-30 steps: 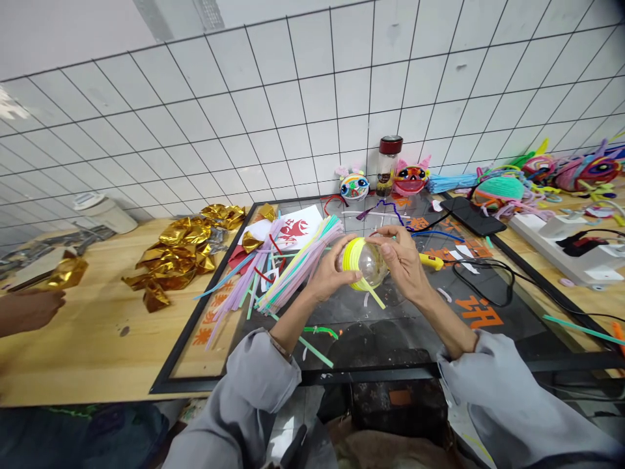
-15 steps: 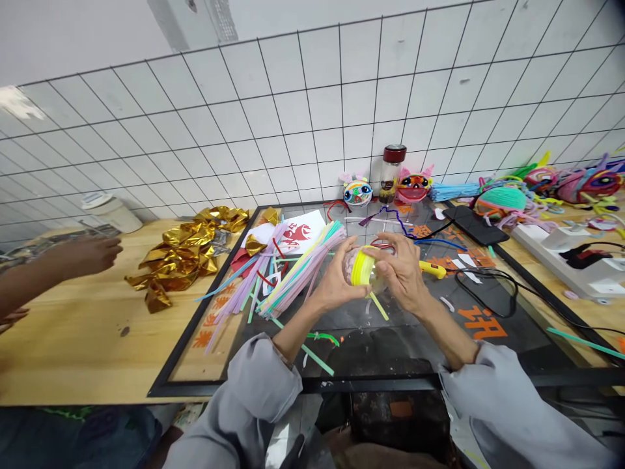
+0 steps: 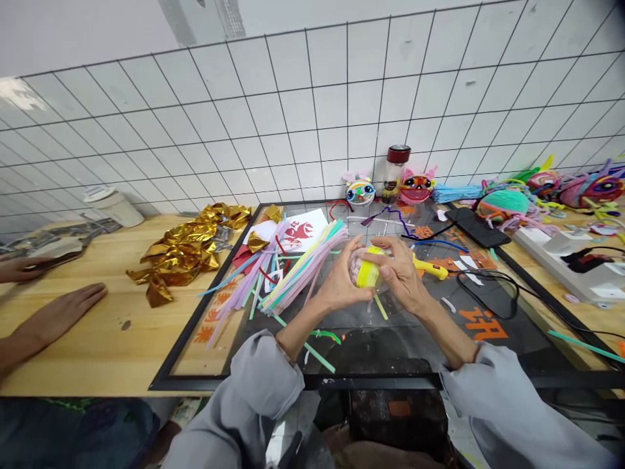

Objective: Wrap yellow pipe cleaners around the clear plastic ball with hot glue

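Observation:
Between my two hands is a small round ball [image 3: 370, 268], banded with bright yellow strips and pale pink at its left side. My left hand [image 3: 339, 280] cups it from the left, thumb below and fingers at the top. From the right, my right hand [image 3: 401, 270] grips it, fingertips on the yellow band. Part of the ball is hidden by my fingers. Just right of my right hand lies a yellow glue gun [image 3: 430, 267]. A bundle of pastel pipe cleaners [image 3: 307, 267] lies left of my left hand, and a loose yellow strip [image 3: 381, 306] lies below the ball.
Gold foil fabric [image 3: 183, 244] lies on the wooden table at left, near a co-worker's hand [image 3: 63, 319]. Decorated animal-face balls [image 3: 360, 191] and a glass bottle [image 3: 394, 176] stand by the wall. A phone [image 3: 477, 227], power strip [image 3: 571, 260] and black cable [image 3: 512, 296] lie right.
The ball has turned slightly in my hands, my right fingers shifting over the yellow band. The co-worker's raised hand has come down onto the table at left.

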Demonstrator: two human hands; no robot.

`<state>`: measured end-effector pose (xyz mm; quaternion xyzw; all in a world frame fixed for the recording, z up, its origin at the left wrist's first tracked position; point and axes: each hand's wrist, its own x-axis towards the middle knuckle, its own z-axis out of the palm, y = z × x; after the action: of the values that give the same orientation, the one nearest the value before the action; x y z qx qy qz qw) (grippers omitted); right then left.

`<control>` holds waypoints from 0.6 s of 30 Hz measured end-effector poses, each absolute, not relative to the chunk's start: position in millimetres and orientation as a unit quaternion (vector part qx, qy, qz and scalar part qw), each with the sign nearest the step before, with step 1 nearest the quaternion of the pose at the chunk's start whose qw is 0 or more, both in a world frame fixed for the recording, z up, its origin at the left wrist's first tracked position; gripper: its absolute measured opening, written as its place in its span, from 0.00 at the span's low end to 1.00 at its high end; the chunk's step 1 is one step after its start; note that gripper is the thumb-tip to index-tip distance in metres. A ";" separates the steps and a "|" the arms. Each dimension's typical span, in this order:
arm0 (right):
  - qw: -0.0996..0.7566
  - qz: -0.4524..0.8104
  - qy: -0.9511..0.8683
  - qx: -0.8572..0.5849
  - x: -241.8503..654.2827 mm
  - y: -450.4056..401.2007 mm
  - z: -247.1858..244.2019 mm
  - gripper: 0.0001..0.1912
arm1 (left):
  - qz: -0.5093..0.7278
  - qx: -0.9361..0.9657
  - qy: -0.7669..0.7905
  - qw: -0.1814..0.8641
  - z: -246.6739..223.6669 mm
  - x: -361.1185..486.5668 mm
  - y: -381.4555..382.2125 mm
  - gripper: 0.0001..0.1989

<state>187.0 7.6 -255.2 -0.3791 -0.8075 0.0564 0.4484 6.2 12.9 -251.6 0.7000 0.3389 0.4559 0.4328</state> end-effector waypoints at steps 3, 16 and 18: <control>0.440 0.058 -0.816 -0.370 185.1 6.3 -254.5 0.30 | 0.458 0.694 0.339 0.439 -255.3 6.2 15.4 0.54; 0.510 0.249 -0.720 -0.399 191.2 15.9 -255.4 0.31 | 0.466 0.665 0.291 0.506 -259.6 5.8 17.6 0.57; 0.526 0.285 -0.685 -0.416 190.9 17.2 -255.9 0.33 | 0.485 0.625 0.283 0.542 -260.8 6.0 18.5 0.57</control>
<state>190.9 17.2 -255.9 -0.4161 -0.6847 0.2849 0.5262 6.0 18.5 -260.8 0.6252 0.2827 0.4850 0.5422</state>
